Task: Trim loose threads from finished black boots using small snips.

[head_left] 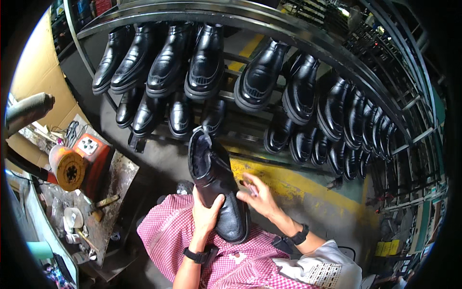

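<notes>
A black leather ankle boot (231, 214) with a dark fuzzy lining stands out in front of me, above my lap. Its toe points down toward me and its opening faces away. My left hand (207, 214) grips the boot from its left side, thumb across the upper. Close to the boot's right side, my right hand (260, 196) is pinched around something small and slim, partly pinkish, too small to name. A pink checked apron (166, 224) covers my lap beneath the boot.
Ahead, a metal rack (159, 18) holds rows of black boots (206, 62). At left stands a worn workbench (126, 180) with an orange machine (72, 166), a hammer (107, 201), a roll of tape (73, 217) and a socket box (88, 145). Yellow paint (298, 185) marks the floor.
</notes>
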